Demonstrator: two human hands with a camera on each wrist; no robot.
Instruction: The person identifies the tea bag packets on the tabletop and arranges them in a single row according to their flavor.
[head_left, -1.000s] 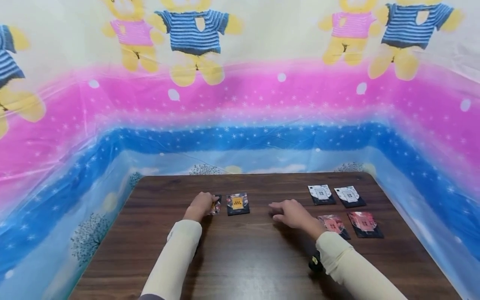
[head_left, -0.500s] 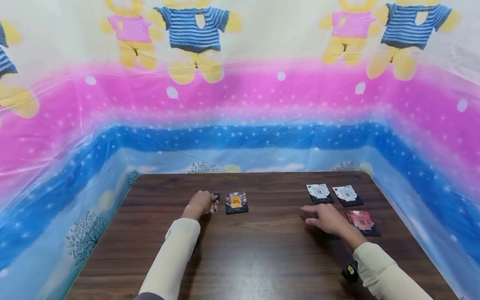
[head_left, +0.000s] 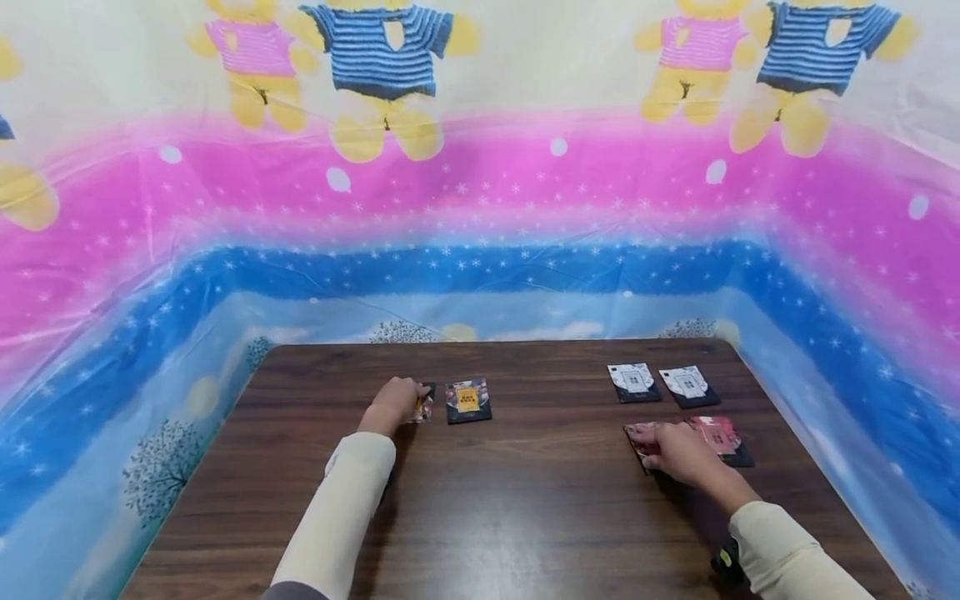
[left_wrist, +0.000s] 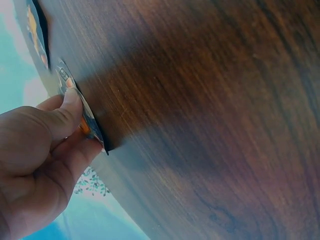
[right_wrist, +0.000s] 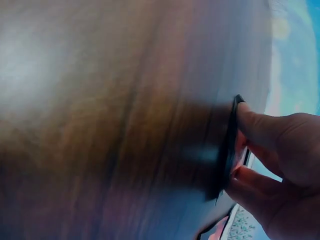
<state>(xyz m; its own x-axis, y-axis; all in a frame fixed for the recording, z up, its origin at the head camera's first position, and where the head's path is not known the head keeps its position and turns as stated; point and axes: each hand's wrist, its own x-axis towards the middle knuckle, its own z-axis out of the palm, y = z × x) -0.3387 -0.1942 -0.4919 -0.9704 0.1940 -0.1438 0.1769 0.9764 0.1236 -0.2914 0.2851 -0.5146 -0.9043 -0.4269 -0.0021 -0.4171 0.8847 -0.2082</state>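
Note:
My left hand (head_left: pixel 395 402) pinches a small flat packet (left_wrist: pixel 86 117) with a colourful front, thumb and fingertips at its edges, close over the wooden table. Just right of it lies a similar dark packet with a yellow label (head_left: pixel 468 402). On the right side, my right hand (head_left: pixel 686 454) grips a red and black packet (right_wrist: pixel 229 155) between thumb and fingers, covering much of it in the head view. A second red packet (head_left: pixel 718 437) lies right beside that hand, partly behind it.
Two white and black packets (head_left: pixel 633 382) lie side by side beyond the right hand. The brown wooden table (head_left: pixel 480 517) is bordered at the back and sides by a printed cloth (head_left: pixel 480 192) with bears.
My right hand has moved right from the middle of the table and taken hold of the left red packet. The left hand stays on its packet.

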